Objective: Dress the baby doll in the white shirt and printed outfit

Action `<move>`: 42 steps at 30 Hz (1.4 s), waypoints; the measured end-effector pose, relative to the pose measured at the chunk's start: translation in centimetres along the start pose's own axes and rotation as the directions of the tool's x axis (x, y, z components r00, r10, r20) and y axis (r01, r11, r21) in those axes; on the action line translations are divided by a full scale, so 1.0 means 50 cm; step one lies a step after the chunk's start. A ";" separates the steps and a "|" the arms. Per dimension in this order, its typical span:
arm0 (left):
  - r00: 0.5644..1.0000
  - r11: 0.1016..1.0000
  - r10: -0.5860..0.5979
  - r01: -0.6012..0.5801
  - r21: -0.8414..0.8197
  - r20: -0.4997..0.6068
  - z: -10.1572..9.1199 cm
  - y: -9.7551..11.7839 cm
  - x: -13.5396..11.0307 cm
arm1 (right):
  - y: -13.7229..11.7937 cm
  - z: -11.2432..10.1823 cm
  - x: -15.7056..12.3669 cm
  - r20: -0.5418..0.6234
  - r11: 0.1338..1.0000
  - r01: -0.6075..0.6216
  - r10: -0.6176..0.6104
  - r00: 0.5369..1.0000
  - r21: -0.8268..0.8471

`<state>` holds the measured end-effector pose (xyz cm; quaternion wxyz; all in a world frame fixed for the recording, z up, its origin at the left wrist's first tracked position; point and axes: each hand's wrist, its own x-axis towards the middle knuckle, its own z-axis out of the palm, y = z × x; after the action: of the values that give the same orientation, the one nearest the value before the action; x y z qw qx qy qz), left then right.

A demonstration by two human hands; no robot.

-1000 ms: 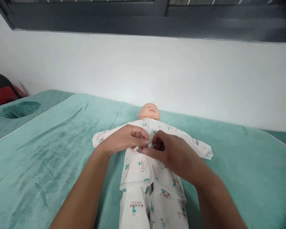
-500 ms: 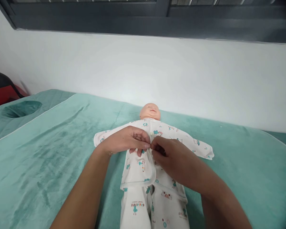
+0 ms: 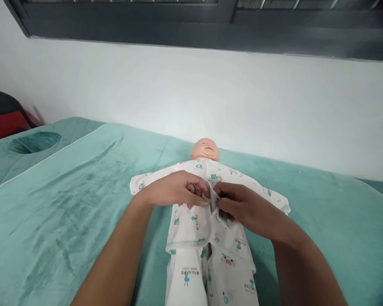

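A baby doll (image 3: pixel 204 149) lies on its back, its head toward the wall. It wears a white printed jacket (image 3: pixel 188 227) and matching trousers (image 3: pixel 187 284), with both sleeves spread out. My left hand (image 3: pixel 187 189) pinches the jacket's front edge on the left side of the opening, at chest height. Just across the opening, my right hand (image 3: pixel 236 202) pinches the other front edge. A narrow gap shows between the two edges there. My fingers hide whatever fastening is at that spot.
A teal padded bed cover (image 3: pixel 83 195) lies under the doll. At the far left the bed has a round face hole (image 3: pixel 35 142), and a red and black object (image 3: pixel 6 114) stands beyond it. A white wall (image 3: pixel 191 93) with a dark window frame (image 3: pixel 130 23) runs behind.
My hands were close together at the jacket's front; now they are slightly apart, with the right one moved to the right. The jacket's front edges have parted between them.
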<state>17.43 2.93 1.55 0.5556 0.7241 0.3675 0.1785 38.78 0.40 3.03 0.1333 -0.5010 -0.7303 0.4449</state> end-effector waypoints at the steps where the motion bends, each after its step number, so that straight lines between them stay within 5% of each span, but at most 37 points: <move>1: 1.000 1.000 0.008 -0.008 0.007 0.002 0.000 0.000 0.001 | 0.005 -0.004 0.004 0.018 0.998 0.021 -0.023 1.000 0.059; 9: 0.999 0.999 0.034 -0.033 -0.016 0.015 -0.002 0.000 -0.001 | 0.017 -0.008 0.018 0.002 0.961 0.169 -0.173 0.985 0.219; 18: 0.994 0.948 0.111 -0.110 -0.300 -0.013 0.013 0.000 0.009 | 0.053 -0.009 0.030 0.052 0.880 0.224 -0.270 0.962 0.420; 42: 0.989 0.906 0.138 -0.146 -0.396 -0.050 0.018 -0.011 0.014 | 0.062 -0.007 0.036 0.047 0.859 0.220 -0.271 0.961 0.463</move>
<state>18.30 2.90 0.63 0.6732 0.6185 0.2755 0.2972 40.08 2.43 0.36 0.2616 -0.3334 -0.6704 0.6090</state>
